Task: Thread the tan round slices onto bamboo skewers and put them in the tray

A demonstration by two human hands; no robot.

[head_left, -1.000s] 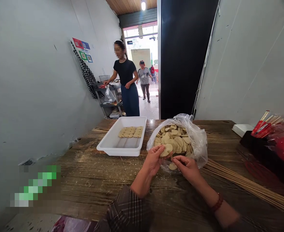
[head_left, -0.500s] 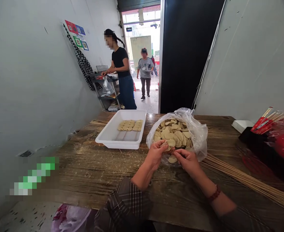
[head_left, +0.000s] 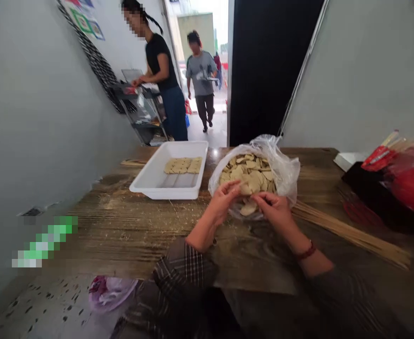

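My left hand [head_left: 224, 195] is closed, its thumb and fingers pinching a flat beige slice [head_left: 245, 188] at the near side of an open plastic bag [head_left: 287, 176]. The bag holds a heap of similar slices [head_left: 259, 165]. My right hand [head_left: 272, 205] meets the left one over the bag's near rim, fingertips pinched together. Whatever those fingertips hold is too small and blurred to make out. Another slice [head_left: 248, 208] shows below, between my hands. Left of the bag, a white tray [head_left: 154, 190] holds slices [head_left: 182, 165] in flat rows with thin sticks extending from them.
A bundle of long thin wooden skewers [head_left: 351, 233] lies right of the bag. Beyond it stands a black box [head_left: 365, 188] with red packets. One person [head_left: 163, 66] works at a shelf cart [head_left: 139, 103]; another person [head_left: 202, 70] walks in the doorway carrying something flat.
The view has tilted down, so everything sits higher in the picture. My hands stay together over the bag's near edge. The person in the doorway has come closer.
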